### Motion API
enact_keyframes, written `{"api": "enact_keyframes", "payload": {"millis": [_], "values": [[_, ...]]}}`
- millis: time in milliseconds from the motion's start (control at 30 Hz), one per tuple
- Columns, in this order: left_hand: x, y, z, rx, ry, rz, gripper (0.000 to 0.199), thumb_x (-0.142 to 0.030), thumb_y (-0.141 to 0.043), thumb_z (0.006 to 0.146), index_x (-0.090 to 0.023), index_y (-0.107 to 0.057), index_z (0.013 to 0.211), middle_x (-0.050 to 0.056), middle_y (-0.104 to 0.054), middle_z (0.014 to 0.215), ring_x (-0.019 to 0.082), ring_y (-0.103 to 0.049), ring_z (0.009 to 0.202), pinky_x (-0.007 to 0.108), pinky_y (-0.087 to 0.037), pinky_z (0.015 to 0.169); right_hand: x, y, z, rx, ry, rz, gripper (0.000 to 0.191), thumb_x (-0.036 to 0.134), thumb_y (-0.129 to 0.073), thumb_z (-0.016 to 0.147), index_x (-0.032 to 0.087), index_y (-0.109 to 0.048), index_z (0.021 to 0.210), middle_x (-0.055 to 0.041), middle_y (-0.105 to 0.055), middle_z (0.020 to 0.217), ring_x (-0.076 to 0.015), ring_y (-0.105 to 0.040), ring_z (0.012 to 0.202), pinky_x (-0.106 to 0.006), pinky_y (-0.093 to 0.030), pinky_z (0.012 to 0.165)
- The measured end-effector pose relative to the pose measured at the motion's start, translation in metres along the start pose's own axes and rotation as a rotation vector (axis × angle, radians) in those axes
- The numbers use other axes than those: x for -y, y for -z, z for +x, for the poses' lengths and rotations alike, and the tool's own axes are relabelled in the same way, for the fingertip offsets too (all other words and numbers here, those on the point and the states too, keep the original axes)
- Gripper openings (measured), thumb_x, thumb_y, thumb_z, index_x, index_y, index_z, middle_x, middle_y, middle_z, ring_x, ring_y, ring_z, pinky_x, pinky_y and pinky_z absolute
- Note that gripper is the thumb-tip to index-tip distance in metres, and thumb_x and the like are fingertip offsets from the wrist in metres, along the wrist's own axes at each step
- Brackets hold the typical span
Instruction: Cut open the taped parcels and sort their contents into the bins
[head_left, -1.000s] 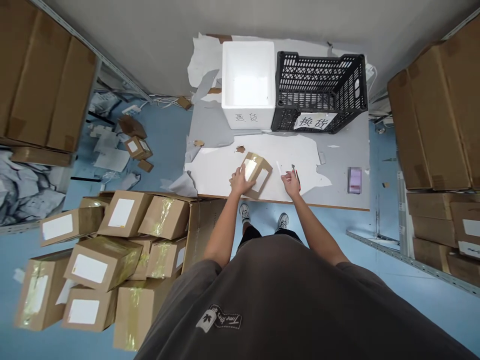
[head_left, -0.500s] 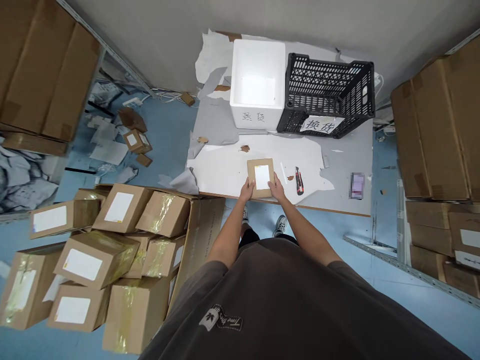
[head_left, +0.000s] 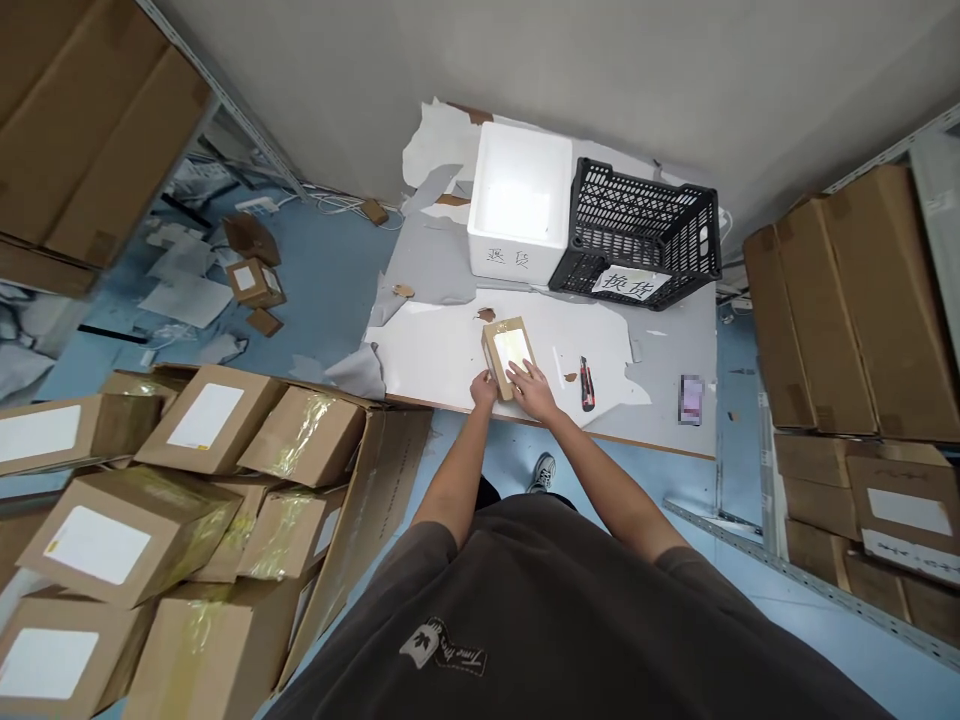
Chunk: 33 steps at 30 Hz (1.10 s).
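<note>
A small cardboard box with a white label on top rests, slightly turned, near the front edge of the worktable. My left hand is closed at the box's lower left corner; its fingertips are partly hidden against the side. Across the label and the near right part of the top lies my right hand, fingers stretched out and spread. To the right of that hand, a red and black utility knife lies on the white paper sheet.
Behind the box stand a white foam bin and a black plastic crate, both with handwritten characters. Taped cardboard boxes fill a large carton at left. Shelves with boxes flank the table at right.
The box has tilted and turned, so its left side now shows. My right hand moved from its right edge onto the label; my left hand slid to the lower left corner. The camera view shifted.
</note>
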<state>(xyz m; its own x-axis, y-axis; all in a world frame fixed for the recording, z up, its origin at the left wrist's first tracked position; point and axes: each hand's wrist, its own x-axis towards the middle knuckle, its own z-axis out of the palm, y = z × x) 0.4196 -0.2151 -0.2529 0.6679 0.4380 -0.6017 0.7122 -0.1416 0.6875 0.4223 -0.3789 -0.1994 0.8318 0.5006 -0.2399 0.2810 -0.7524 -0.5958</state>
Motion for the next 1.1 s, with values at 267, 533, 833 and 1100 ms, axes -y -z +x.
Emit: {"api": "enact_keyframes", "payload": {"millis": [267, 533, 833, 1100], "values": [[-0.045, 0.061, 0.023, 0.294, -0.736, 0.611, 0.116, -0.063, -0.094, 0.081, -0.020, -0.044, 0.176, 0.017, -0.024, 0.190, 0.043, -0.018, 0.177, 0.054, -0.031, 0.140, -0.071, 0.031, -0.018, -0.300, -0.552, 0.011, 0.051, 0.033, -0.042, 0.110, 0.018, -0.064, 0.154, -0.0201, -0.063, 0.161, -0.0335, -0.054, 0.151, -0.052, -0.045, 0.124], [-0.084, 0.065, 0.029, 0.410, -0.664, 1.167, 0.164, -0.087, -0.093, 0.067, -0.020, -0.002, 0.187, 0.016, 0.003, 0.194, 0.048, 0.007, 0.177, 0.056, -0.021, 0.142, -0.170, 0.042, -0.032, -0.178, -0.912, 0.035, 0.033, 0.036, -0.067, 0.101, 0.018, -0.066, 0.128, -0.0261, -0.073, 0.129, -0.0394, -0.070, 0.118, -0.046, -0.054, 0.092], [-0.086, 0.041, -0.011, 0.255, -0.583, 1.120, 0.157, -0.083, -0.091, 0.074, -0.007, -0.009, 0.184, 0.027, -0.008, 0.191, 0.045, -0.004, 0.178, 0.050, -0.025, 0.142, -0.099, 0.076, 0.020, -0.231, -0.526, 0.180, 0.044, 0.037, -0.056, 0.110, 0.023, -0.047, 0.151, -0.0112, -0.083, 0.124, -0.0284, -0.074, 0.114, -0.037, -0.053, 0.102], [-0.084, 0.030, -0.006, 0.275, -0.594, 1.043, 0.158, -0.075, -0.097, 0.071, -0.007, -0.010, 0.184, 0.027, -0.002, 0.191, 0.045, -0.002, 0.178, 0.051, -0.024, 0.142, 0.013, 0.093, 0.102, 0.159, -0.271, -0.234, 0.042, 0.038, -0.043, 0.118, 0.019, -0.059, 0.151, -0.0196, -0.080, 0.132, -0.0360, -0.075, 0.119, -0.040, -0.055, 0.097]]}}
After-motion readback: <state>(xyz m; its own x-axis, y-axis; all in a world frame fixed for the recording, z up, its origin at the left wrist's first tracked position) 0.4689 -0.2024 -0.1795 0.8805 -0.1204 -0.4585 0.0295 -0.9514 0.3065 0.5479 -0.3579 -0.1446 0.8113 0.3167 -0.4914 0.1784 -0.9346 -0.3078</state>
